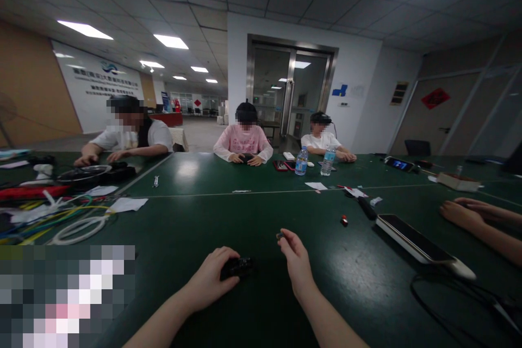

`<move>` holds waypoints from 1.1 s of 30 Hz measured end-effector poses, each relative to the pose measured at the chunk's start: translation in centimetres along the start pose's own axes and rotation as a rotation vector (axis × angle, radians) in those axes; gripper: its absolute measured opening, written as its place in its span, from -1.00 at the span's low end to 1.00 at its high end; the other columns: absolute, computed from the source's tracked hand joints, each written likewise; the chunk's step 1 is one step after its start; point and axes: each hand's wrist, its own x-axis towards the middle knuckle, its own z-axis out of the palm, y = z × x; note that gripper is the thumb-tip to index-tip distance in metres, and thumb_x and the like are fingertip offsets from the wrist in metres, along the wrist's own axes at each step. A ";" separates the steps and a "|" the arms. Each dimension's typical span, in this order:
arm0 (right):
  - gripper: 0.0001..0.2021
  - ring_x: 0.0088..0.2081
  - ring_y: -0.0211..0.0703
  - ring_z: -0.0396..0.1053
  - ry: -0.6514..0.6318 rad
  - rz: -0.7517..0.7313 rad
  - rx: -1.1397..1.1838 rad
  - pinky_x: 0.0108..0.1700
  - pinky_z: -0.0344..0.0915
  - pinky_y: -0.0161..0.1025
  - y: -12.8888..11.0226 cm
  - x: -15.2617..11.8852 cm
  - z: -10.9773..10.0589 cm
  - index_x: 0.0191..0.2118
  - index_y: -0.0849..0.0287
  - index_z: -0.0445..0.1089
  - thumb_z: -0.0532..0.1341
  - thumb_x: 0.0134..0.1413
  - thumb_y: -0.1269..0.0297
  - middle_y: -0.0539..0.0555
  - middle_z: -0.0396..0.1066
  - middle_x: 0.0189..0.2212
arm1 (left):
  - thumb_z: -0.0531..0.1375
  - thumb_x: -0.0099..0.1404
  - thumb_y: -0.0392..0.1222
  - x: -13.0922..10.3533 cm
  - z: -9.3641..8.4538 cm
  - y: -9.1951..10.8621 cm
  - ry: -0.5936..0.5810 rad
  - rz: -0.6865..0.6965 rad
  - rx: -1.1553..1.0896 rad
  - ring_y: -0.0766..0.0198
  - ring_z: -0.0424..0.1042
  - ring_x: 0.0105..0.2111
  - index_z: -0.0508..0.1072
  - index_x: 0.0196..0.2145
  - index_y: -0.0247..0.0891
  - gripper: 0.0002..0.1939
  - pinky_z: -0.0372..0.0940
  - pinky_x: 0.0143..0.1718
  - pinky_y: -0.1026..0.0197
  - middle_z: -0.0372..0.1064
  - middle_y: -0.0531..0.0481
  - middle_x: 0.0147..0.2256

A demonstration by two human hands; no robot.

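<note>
My left hand [210, 278] is closed around one end of a small, glossy black object [241, 267], low over the green table [261, 212]. Its exact kind is too dark to make out. To the right, my right hand [297, 261] is raised slightly, thumb and fingertips pinching a tiny dark piece [279, 236] with a lighter, brownish spot. The two hands are apart, with the black object between them, nearer the left. A small red-and-black item [345, 221] lies beyond my right hand.
Cables [81, 230] and papers [129, 204] cover the left side. A white device with a dark top [422, 239] and a black cable [424, 293] lie at right, near another person's hands [465, 213]. Water bottles [301, 162] stand ahead; several people sit around.
</note>
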 end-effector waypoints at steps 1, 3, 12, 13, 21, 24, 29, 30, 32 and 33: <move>-0.68 -0.09 -0.07 0.33 -0.002 0.003 0.001 -0.04 0.26 -0.11 0.0 0.0 0.1 -0.07 0.08 0.27 0.11 0.01 0.18 0.06 0.36 -0.13 | 0.17 0.06 -0.10 0.0 0.0 0.0 0.002 -0.002 -0.004 0.09 0.25 -0.12 0.37 -0.15 -0.13 -0.65 0.12 -0.07 0.05 0.29 -0.08 -0.13; -0.68 -0.09 -0.07 0.33 -0.009 0.006 0.000 -0.04 0.26 -0.11 0.2 -0.1 0.1 -0.07 0.07 0.27 0.11 0.02 0.18 0.06 0.36 -0.12 | 0.17 0.06 -0.09 0.0 0.0 0.2 -0.001 -0.015 -0.017 0.09 0.25 -0.12 0.37 -0.15 -0.13 -0.65 0.12 -0.06 0.05 0.29 -0.08 -0.12; -0.68 -0.06 -0.08 0.32 -0.158 -0.012 -0.146 -0.03 0.27 -0.12 -0.7 -0.8 0.9 -0.08 0.10 0.29 0.14 -0.01 0.26 0.06 0.37 -0.12 | 0.17 0.06 -0.10 0.0 -0.2 0.7 -0.009 -0.040 0.020 0.10 0.26 -0.11 0.36 -0.14 -0.14 -0.64 0.14 -0.08 0.06 0.29 -0.06 -0.12; -0.70 -0.08 -0.07 0.34 -0.213 -0.007 -0.207 -0.04 0.28 -0.11 -1.0 -1.1 1.1 -0.10 0.10 0.31 0.14 -0.02 0.27 0.06 0.38 -0.14 | 0.17 0.06 -0.11 0.0 -0.1 0.7 -0.009 -0.039 0.036 0.11 0.26 -0.11 0.36 -0.15 -0.14 -0.65 0.14 -0.07 0.06 0.29 -0.06 -0.12; -0.75 -0.02 -0.10 0.25 -0.453 -0.277 -0.680 0.05 0.12 -0.11 -1.7 -2.8 3.1 -0.21 -0.04 0.42 0.23 -0.10 0.35 -0.02 0.36 -0.12 | 0.17 0.05 -0.19 0.2 0.4 0.4 0.016 0.014 0.146 0.14 0.26 -0.12 0.34 -0.17 -0.16 -0.67 0.14 -0.06 0.09 0.31 -0.05 -0.15; -0.74 0.02 -0.09 0.21 -0.510 -0.287 -0.823 0.06 0.06 -0.08 -1.9 -3.0 3.3 -0.20 -0.10 0.41 0.24 -0.08 0.31 -0.05 0.35 -0.08 | 0.17 0.05 -0.19 0.3 0.4 0.3 -0.002 0.022 0.141 0.15 0.26 -0.11 0.34 -0.15 -0.15 -0.66 0.14 -0.05 0.10 0.31 -0.04 -0.13; -0.73 0.02 -0.11 0.21 -0.518 -0.290 -0.864 0.06 0.04 -0.08 -2.4 -3.3 3.3 -0.17 -0.11 0.40 0.21 -0.05 0.32 -0.05 0.34 -0.07 | 0.19 0.04 -0.16 0.3 0.3 0.4 -0.009 -0.009 0.121 0.14 0.25 -0.10 0.35 -0.16 -0.16 -0.65 0.13 -0.03 0.08 0.31 -0.05 -0.13; -0.73 0.01 -0.10 0.21 -0.517 -0.288 -0.853 0.07 0.03 -0.07 -2.3 -3.3 3.3 -0.18 -0.10 0.40 0.21 -0.06 0.33 -0.05 0.34 -0.07 | 0.19 0.04 -0.16 0.3 0.3 0.4 -0.005 -0.012 0.111 0.14 0.25 -0.10 0.36 -0.16 -0.15 -0.65 0.13 -0.04 0.07 0.31 -0.05 -0.13; -0.73 0.01 -0.06 0.22 -0.510 -0.280 -0.801 0.07 0.01 -0.03 -2.1 -3.2 3.3 -0.21 -0.11 0.42 0.23 -0.10 0.34 -0.05 0.35 -0.07 | 0.19 0.04 -0.15 0.3 0.3 0.5 0.006 -0.011 0.071 0.12 0.26 -0.11 0.38 -0.17 -0.15 -0.67 0.13 -0.04 0.06 0.32 -0.05 -0.15; -0.72 0.01 -0.03 0.22 -0.507 -0.274 -0.760 0.07 0.01 0.00 -2.0 -3.2 3.2 -0.21 -0.13 0.42 0.25 -0.12 0.34 -0.05 0.35 -0.08 | 0.19 0.04 -0.14 0.3 0.3 0.5 0.008 -0.008 0.048 0.11 0.25 -0.11 0.38 -0.18 -0.14 -0.67 0.12 -0.04 0.06 0.32 -0.06 -0.15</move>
